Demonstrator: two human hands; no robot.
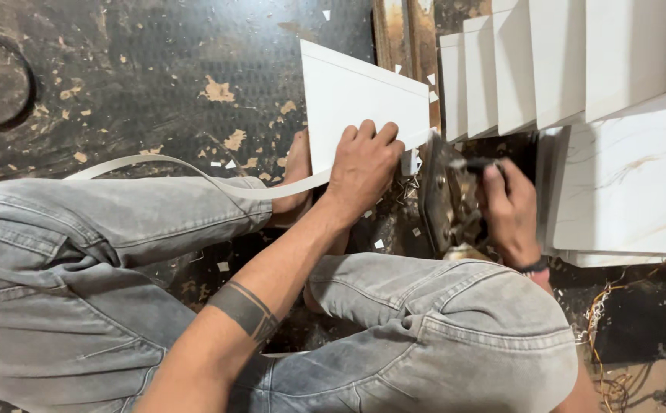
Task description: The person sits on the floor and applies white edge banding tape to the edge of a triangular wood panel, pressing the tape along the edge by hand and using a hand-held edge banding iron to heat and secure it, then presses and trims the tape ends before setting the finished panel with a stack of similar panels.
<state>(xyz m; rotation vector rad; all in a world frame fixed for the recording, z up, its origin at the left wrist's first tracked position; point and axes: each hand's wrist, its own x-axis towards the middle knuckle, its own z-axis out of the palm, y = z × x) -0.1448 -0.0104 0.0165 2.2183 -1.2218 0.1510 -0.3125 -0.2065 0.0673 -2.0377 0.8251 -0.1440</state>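
My left hand (363, 164) presses down on the near edge of a white panel (352, 99) lying on the dark floor, fingers curled over it. A long white edge strip (164, 163) runs from under that hand leftward across my knee. My right hand (510, 210) grips a grimy power tool (447, 203) with a disc, held against the panel's right end. Both knees in grey jeans frame the work.
Several white panels (555, 61) stand stacked at the upper right above a marbled white slab (627, 183). Orange and yellow wires (616, 306) lie at the lower right. A bare foot (298, 164) rests beside the panel. Chips litter the dark floor (141, 76).
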